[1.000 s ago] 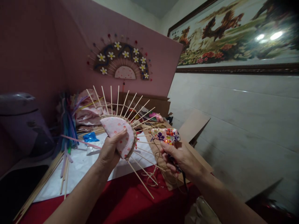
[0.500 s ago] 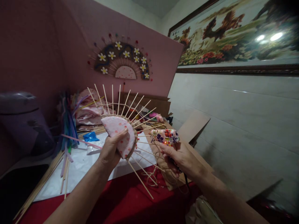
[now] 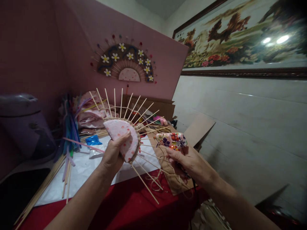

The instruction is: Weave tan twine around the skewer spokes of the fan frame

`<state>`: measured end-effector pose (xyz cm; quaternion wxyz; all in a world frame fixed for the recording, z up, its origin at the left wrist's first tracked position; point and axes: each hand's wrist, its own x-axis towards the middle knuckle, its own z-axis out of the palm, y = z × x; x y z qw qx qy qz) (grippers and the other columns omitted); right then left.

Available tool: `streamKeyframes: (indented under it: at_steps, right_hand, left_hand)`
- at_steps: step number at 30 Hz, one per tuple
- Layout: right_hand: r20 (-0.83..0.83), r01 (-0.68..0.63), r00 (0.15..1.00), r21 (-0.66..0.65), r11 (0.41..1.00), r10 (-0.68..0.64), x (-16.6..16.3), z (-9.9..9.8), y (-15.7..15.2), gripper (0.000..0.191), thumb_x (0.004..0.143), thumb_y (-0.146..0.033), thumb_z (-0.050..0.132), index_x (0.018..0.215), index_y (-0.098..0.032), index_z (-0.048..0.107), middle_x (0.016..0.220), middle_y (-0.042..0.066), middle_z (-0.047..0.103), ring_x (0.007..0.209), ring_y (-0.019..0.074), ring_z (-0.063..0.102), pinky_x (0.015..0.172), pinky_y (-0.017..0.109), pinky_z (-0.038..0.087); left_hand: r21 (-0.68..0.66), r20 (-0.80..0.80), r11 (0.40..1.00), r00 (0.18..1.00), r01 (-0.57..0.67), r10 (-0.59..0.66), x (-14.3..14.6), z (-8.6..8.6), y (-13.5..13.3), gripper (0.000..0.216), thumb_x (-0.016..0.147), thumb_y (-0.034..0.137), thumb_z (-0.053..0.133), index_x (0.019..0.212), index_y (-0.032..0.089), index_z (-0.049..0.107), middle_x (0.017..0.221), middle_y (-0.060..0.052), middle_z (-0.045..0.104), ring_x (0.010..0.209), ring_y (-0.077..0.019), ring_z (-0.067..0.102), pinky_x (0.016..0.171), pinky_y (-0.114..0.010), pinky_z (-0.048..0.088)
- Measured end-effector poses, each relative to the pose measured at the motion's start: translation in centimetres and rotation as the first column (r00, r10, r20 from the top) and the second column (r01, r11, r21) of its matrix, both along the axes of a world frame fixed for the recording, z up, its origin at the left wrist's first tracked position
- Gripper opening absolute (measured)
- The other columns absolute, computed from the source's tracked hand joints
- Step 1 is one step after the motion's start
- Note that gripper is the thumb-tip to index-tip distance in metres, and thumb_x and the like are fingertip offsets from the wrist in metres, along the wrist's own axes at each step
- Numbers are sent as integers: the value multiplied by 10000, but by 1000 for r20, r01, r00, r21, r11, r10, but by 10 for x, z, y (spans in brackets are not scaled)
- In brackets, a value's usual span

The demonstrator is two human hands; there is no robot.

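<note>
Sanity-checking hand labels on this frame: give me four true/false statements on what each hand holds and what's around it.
1. The left hand grips a half-round skewer fan frame. True.
2. The right hand is empty. False: it holds a floral glue gun.
3. A finished flowered fan hangs on the pink wall. True.
4. The cloth below the hands is green. False: the tablecloth is red.

The left hand (image 3: 112, 156) grips a half-round fabric fan frame (image 3: 122, 139) with radiating sticks; the right hand (image 3: 189, 164) holds a patterned glue gun (image 3: 170, 140) beside it.
</note>
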<state>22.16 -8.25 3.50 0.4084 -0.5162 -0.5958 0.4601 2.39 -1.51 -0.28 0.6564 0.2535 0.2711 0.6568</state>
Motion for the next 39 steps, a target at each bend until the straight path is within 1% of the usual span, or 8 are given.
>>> streamKeyframes:
  at_steps: [9,13,17,22,26,31,35,39]
  right_hand:
    - [-267,58,963,110,992,-27,12,0,4,314,779,-472,577,804,-159,573,621,-27,508,351,43,404,274,169,315]
    - [-357,265,919,249,932,-166,33,-1,21,310,740,-469,614,840,-181,558,626,-38,487,374,55,409,289,176,323]
    - [-32,470,876,274,839,-481,70,-24,53,370,690,-530,617,672,-184,486,518,-47,458,351,70,368,314,206,321]
    - [626,303,624,359,883,-468,110,-70,78,239,747,-380,575,869,-174,578,733,68,642,662,202,590,566,283,418]
    - [797,72,480,381,922,-367,118,-90,79,339,820,-367,500,1082,-161,560,1070,138,625,966,252,576,783,322,409]
    - [822,100,222,515,851,-524,96,-73,63,317,850,-338,465,1042,-125,600,960,162,617,914,289,562,776,385,398]
    - [493,-7,577,801,599,-651,53,-40,33,204,886,-255,428,939,-176,609,930,90,588,903,213,535,809,337,402]
    - [555,-250,710,774,582,-434,11,-21,11,194,864,-255,478,984,-215,625,935,71,519,933,216,477,829,364,379]
  left_hand:
    - [-87,9,996,1000,-18,19,-1,-2,5,158,620,67,680,777,68,662,655,-88,715,515,-179,654,496,-267,563]
    - [-77,31,997,999,-19,21,-2,-2,6,133,643,43,649,773,73,655,663,-79,715,530,-167,656,518,-261,567]
    - [-80,63,996,997,-32,38,-3,0,7,130,649,26,631,764,85,648,648,-70,712,528,-164,657,544,-271,576]
    - [-78,96,997,995,-26,33,-3,-1,9,128,654,22,620,761,88,643,636,-71,710,508,-160,651,540,-276,579]
    - [-82,91,996,995,-34,41,-4,-2,10,117,649,45,643,759,83,645,637,-78,709,502,-162,647,505,-255,567]
    - [-79,77,995,995,-54,60,-4,0,9,116,656,35,632,762,80,644,633,-74,708,506,-162,648,500,-249,562]
    - [-75,32,996,998,-57,60,-2,0,7,115,661,51,634,772,80,646,637,-69,709,498,-159,641,513,-270,570]
    - [-57,-21,996,998,-65,64,-1,-1,6,125,651,86,662,776,75,653,650,-62,711,522,-162,646,506,-264,565]
